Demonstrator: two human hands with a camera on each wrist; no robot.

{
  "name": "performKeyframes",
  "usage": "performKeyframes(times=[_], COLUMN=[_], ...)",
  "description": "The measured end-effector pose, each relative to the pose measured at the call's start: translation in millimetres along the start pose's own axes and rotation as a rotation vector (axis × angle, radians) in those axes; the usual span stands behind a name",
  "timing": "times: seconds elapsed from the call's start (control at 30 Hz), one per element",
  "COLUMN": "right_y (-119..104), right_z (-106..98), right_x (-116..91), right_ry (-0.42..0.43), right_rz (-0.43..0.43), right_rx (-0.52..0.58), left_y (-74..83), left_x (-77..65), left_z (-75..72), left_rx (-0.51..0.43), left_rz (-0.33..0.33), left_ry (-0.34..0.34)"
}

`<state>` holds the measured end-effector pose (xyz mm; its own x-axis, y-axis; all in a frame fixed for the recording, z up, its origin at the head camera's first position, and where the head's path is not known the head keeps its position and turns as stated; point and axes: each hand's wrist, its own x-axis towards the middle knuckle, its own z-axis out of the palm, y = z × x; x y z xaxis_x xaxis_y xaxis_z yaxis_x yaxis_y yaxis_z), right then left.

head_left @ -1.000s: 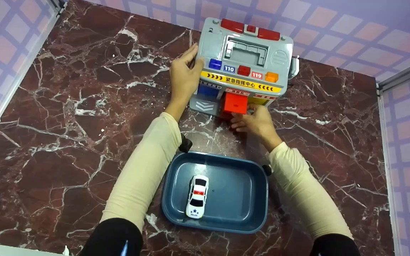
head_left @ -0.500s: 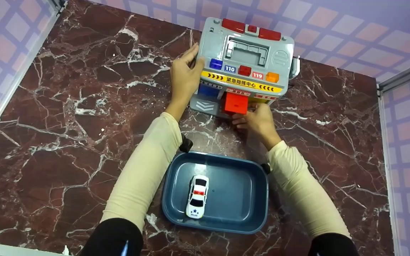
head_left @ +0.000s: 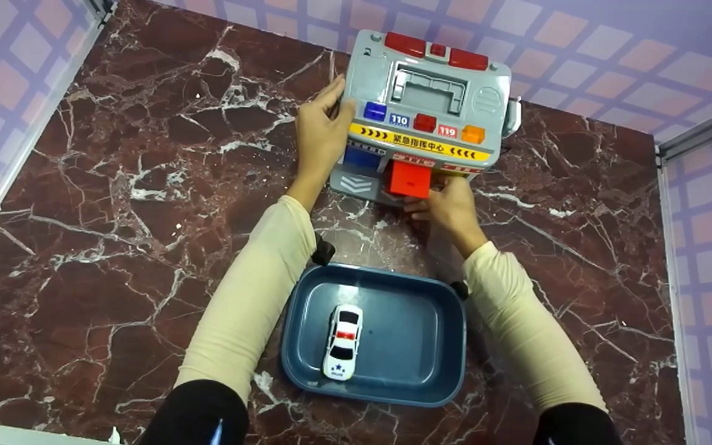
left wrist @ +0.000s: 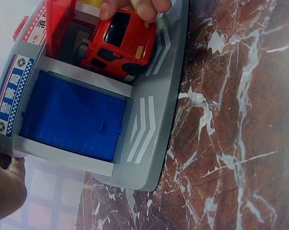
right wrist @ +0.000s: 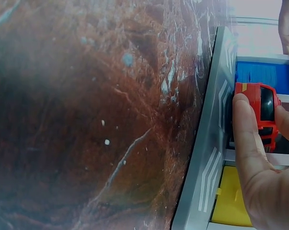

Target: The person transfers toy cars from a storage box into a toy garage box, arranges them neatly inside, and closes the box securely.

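Note:
A grey toy garage (head_left: 371,74) with a blue door (left wrist: 72,117), a raised red door (head_left: 410,179) and a yellow door (right wrist: 230,196) stands at the back. My left hand (head_left: 323,130) grips its left side, thumb at the front corner. Between thumb and fingers, my right hand (head_left: 452,207) pinches a red toy car (left wrist: 139,38) with black windows. One end of the car sits in the middle bay under the raised door, and the other is over the front ramp. In the head view the red door and my hand hide it.
Nearer me, a blue-grey plastic tray (head_left: 381,397) holds a white toy police car (head_left: 342,340) at its left. Both forearms pass beside the tray. The marbled table (head_left: 115,247) is bounded by patterned walls at the back and sides.
My right hand has edged slightly forward at the middle bay. The toy garage has shifted a touch to the right, with my left hand still on it.

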<state>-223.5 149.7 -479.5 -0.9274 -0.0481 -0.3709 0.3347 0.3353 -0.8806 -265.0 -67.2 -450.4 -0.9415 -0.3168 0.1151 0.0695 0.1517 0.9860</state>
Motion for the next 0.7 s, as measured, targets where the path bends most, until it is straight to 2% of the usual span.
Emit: performKeyframes(times=[0.4,0.57,0.7], right_y=[-0.3,-0.4,-0.6], right_z=[-0.6,0.2,1.0], right_x=[1.3,1.8,2.9], right_ry=[0.022,0.025,0.022], right_rz=[-0.02,-0.043,-0.043], right_rx=[-0.023,0.024,0.057], left_y=[-0.3,-0.6,-0.8], left_x=[-0.3,-0.2,-0.4], left_z=[0.1,0.0,-0.4], left_rx=[0.007,0.008,0.01], left_rz=[0.006,0.028,0.02], left_ry=[0.001,0.001,0.001])
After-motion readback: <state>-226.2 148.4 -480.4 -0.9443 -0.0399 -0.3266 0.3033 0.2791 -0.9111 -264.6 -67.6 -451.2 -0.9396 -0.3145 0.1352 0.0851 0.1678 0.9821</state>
